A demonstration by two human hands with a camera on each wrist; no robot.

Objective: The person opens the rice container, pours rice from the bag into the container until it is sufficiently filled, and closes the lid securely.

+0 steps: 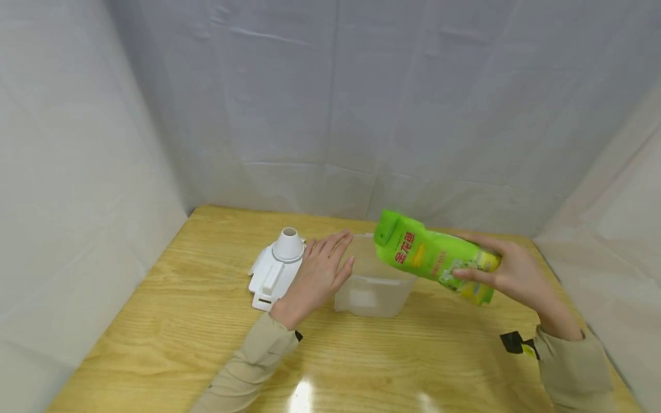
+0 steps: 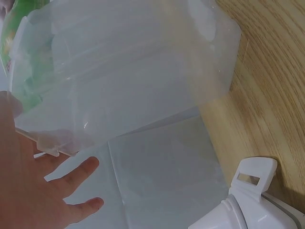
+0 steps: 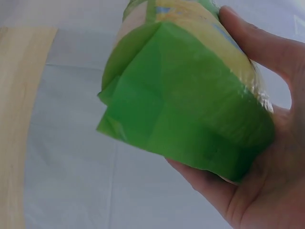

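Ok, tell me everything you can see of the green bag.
The green bag is a glossy plastic packet with red lettering and yellow areas, folded shut at its end. It looks full. The right hand grips its lower end and holds it tilted in the air above the clear plastic container, top end toward the left hand.

The right hand (image 3: 257, 191) grips a green bag (image 3: 190, 100) by its folded bottom end, above the wooden table (image 3: 19, 119).
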